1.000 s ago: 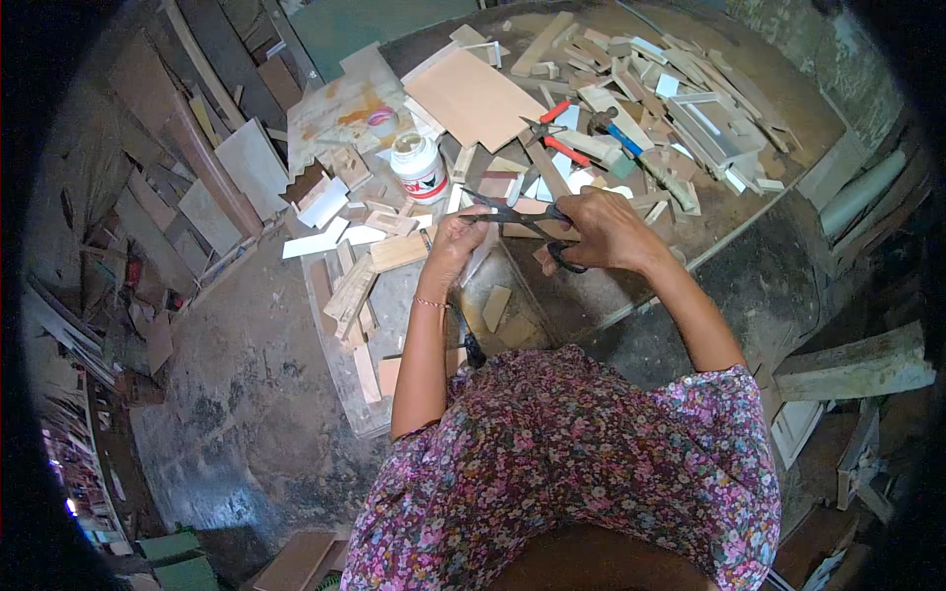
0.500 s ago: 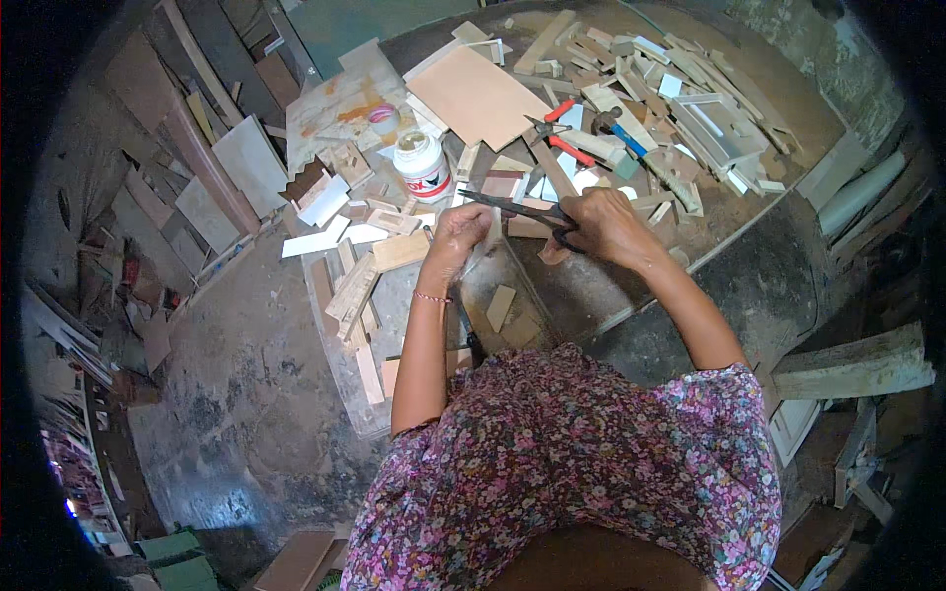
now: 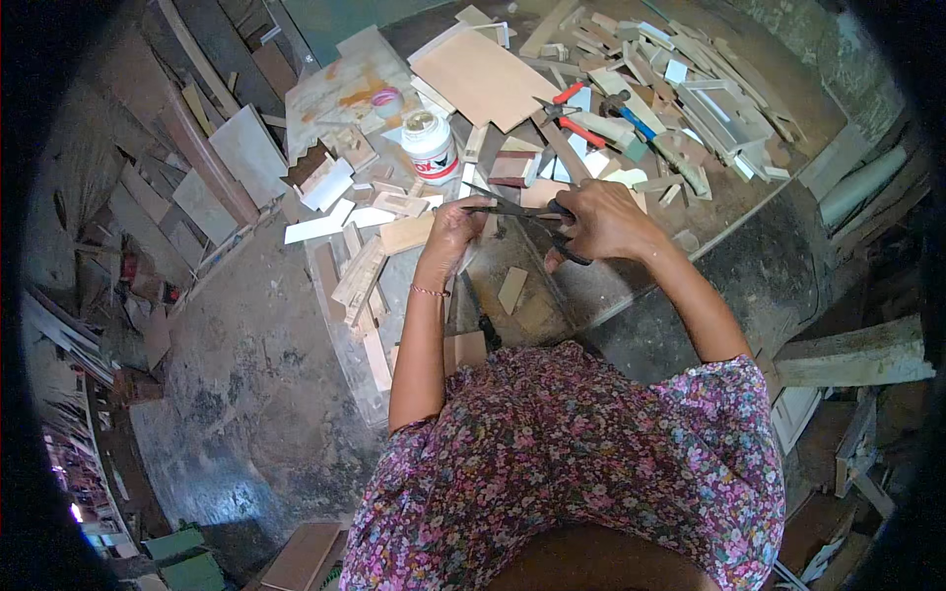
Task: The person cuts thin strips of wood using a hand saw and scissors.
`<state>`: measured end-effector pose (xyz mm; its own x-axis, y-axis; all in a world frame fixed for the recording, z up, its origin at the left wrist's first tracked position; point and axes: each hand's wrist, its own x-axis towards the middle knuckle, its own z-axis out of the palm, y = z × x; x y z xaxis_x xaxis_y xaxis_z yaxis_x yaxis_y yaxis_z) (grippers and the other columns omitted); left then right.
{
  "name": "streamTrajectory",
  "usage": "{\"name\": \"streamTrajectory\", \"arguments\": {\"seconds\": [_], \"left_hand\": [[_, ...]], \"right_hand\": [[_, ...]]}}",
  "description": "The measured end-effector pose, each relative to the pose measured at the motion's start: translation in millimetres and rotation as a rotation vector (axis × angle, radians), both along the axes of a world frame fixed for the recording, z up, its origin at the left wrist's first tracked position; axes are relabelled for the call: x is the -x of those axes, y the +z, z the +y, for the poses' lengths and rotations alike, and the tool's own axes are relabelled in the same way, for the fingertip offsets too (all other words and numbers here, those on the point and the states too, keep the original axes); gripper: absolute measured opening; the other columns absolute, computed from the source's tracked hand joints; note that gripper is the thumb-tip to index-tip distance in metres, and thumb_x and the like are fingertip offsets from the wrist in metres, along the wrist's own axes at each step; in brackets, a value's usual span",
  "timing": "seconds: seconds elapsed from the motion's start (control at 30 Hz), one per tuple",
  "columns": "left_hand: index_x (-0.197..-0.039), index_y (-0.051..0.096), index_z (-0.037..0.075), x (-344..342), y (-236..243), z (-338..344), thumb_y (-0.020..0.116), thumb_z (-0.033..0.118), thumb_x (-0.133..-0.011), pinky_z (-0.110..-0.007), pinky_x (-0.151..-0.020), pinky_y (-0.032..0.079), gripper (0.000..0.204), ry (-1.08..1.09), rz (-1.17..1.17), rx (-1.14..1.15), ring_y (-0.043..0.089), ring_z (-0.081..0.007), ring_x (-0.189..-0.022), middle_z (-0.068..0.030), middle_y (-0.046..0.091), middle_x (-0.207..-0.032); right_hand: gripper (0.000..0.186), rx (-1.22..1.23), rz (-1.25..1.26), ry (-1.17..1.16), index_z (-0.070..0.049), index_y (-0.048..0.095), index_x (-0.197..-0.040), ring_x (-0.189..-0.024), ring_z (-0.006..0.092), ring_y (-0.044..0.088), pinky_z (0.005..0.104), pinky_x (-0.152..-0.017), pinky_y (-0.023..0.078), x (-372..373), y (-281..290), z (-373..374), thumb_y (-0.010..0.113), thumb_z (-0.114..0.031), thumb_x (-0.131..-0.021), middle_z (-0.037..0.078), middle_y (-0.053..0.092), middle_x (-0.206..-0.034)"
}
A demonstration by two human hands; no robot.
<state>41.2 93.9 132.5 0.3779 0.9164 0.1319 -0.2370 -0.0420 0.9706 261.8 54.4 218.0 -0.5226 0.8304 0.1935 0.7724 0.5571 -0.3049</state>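
Note:
My right hand (image 3: 603,222) is closed on the handles of black scissors (image 3: 527,211), whose blades are apart and reach left to my left hand (image 3: 455,231). My left hand pinches something thin and pale at the blades, too small to make out. Just beyond sit a white glue jar (image 3: 429,150) with its top open and a small cup (image 3: 386,101). Red-handled cutting pliers (image 3: 576,113) and a hammer (image 3: 636,116) with a blue handle lie further right. Small wooden blocks (image 3: 412,234) surround my left hand on the work table (image 3: 512,256).
A tan board (image 3: 475,74) lies at the back among many scraps of wood (image 3: 719,118). Boards and offcuts (image 3: 236,163) are stacked at the left. A thick pale plank (image 3: 847,350) juts in at the lower right, beside more leaning pieces.
The scissors' blades looked closer together half a second ago and are now apart. Both hands sit slightly higher in the picture, and the table has shifted a little upward in view too.

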Motion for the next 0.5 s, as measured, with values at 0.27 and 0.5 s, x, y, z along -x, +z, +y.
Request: {"name": "streamTrajectory", "arguments": {"seconds": [0.27, 0.5], "left_hand": [[-0.084, 0.058, -0.001, 6, 1, 5, 0.047, 0.004, -0.079, -0.017, -0.044, 0.026, 0.013, 0.023, -0.004, -0.046, 0.033, -0.0025, -0.05, 0.0065, 0.044, -0.062], [-0.077, 0.057, 0.002, 13, -6, 13, 0.046, 0.004, -0.079, -0.018, -0.046, 0.026, 0.011, 0.016, -0.111, 0.025, 0.034, -0.0026, -0.053, 0.0075, 0.042, -0.061]], "right_hand": [[0.028, -0.005, -0.021, -0.07, 0.001, 0.049, -0.06, -0.058, 0.0348, 0.051, 0.0415, -0.054, 0.04, 10, -4, 4, 0.065, -0.019, -0.051, 0.018, 0.048, -0.052], [0.027, -0.136, -0.039, -0.082, 0.002, 0.052, -0.063, -0.061, 0.0335, 0.053, 0.0407, -0.055, 0.041, 17, -14, 13, 0.065, -0.019, -0.051, 0.018, 0.05, -0.054]]}}
